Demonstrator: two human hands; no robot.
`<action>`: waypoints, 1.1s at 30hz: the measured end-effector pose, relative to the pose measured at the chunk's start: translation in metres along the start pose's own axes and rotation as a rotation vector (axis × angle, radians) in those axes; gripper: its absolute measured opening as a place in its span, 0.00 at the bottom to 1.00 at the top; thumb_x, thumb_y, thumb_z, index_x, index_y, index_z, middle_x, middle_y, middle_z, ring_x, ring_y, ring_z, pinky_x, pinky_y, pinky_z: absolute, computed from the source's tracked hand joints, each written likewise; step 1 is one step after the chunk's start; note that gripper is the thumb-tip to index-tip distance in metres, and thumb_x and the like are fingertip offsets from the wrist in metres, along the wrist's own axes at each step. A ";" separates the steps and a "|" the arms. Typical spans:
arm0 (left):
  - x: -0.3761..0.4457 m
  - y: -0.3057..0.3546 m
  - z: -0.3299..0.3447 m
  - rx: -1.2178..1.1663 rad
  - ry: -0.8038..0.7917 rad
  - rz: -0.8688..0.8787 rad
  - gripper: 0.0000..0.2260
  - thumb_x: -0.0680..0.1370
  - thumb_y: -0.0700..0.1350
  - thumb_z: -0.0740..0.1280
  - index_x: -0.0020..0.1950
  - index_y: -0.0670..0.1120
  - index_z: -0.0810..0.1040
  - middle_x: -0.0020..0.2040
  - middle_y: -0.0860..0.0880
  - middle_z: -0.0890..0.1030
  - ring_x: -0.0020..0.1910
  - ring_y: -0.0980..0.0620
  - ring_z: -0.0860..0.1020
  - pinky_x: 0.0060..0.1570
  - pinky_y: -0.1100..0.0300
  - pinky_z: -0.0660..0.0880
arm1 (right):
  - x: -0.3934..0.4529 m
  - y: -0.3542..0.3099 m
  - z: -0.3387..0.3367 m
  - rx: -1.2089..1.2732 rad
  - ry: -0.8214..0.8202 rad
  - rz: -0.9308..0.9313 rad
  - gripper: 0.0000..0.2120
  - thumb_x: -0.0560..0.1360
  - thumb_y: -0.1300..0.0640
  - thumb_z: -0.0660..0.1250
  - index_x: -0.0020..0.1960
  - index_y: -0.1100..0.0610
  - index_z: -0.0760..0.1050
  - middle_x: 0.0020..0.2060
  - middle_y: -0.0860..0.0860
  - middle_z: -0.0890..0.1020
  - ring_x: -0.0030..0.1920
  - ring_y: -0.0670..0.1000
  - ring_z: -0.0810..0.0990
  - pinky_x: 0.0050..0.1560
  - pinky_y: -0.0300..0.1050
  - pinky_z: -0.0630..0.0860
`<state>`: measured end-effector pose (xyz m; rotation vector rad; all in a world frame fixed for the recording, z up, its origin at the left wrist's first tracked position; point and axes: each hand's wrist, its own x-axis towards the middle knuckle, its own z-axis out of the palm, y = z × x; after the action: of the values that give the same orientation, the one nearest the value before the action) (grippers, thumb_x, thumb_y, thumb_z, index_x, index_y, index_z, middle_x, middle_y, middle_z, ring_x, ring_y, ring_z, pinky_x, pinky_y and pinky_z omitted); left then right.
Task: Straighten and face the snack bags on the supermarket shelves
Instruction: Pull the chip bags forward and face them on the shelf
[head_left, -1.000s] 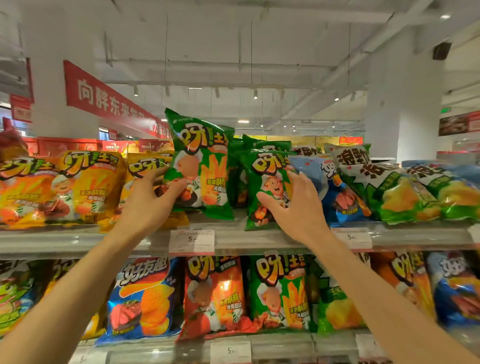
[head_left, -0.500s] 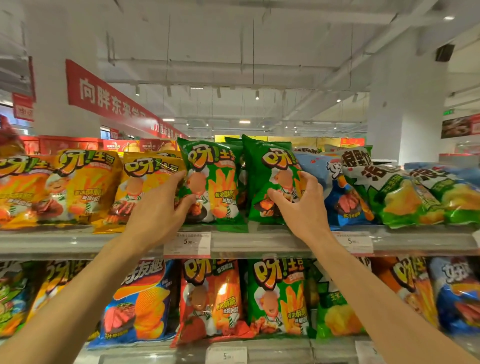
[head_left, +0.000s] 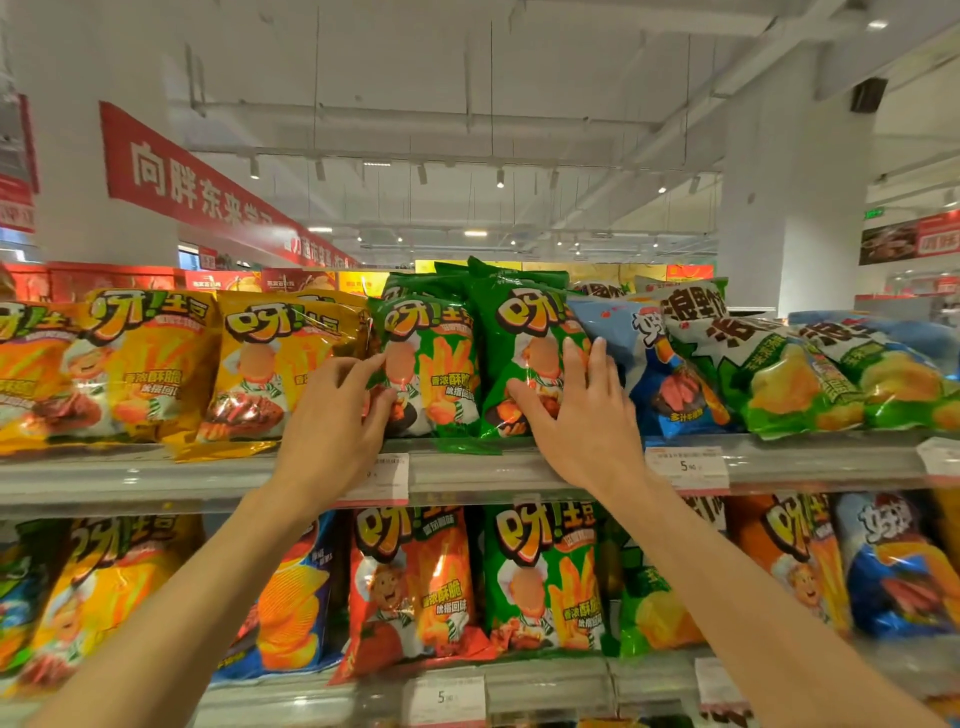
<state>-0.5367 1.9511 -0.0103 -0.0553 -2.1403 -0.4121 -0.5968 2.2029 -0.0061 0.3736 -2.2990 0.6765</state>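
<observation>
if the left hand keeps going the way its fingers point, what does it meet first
The left hand already has fingertips at the left green bag; going on, it would press into that bag first.

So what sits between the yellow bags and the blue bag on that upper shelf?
In the head view, two green bags: the left green bag, touched by the left hand, and the right green bag, under the right hand.
</observation>
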 end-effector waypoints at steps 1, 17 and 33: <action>-0.003 0.000 -0.002 -0.035 0.025 0.022 0.21 0.83 0.50 0.65 0.75 0.47 0.72 0.66 0.44 0.74 0.66 0.44 0.72 0.58 0.51 0.73 | 0.000 0.001 -0.004 0.093 -0.035 0.012 0.44 0.77 0.28 0.53 0.83 0.51 0.47 0.82 0.56 0.45 0.82 0.57 0.45 0.79 0.59 0.49; -0.093 0.053 0.002 -0.762 0.033 -0.250 0.09 0.81 0.49 0.69 0.60 0.57 0.78 0.50 0.55 0.84 0.49 0.58 0.82 0.44 0.69 0.76 | -0.099 0.086 -0.050 0.623 0.173 0.205 0.12 0.80 0.49 0.68 0.62 0.49 0.77 0.53 0.43 0.82 0.53 0.39 0.81 0.57 0.37 0.78; -0.115 0.266 0.104 -0.713 0.111 -0.424 0.07 0.80 0.48 0.70 0.57 0.55 0.80 0.46 0.54 0.85 0.46 0.56 0.83 0.53 0.52 0.79 | -0.096 0.315 -0.138 0.812 0.043 0.247 0.05 0.80 0.54 0.68 0.54 0.49 0.81 0.46 0.47 0.87 0.47 0.46 0.86 0.46 0.38 0.82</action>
<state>-0.5021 2.2473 -0.0853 0.0187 -1.7915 -1.3766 -0.5914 2.5469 -0.1017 0.4295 -1.9492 1.7225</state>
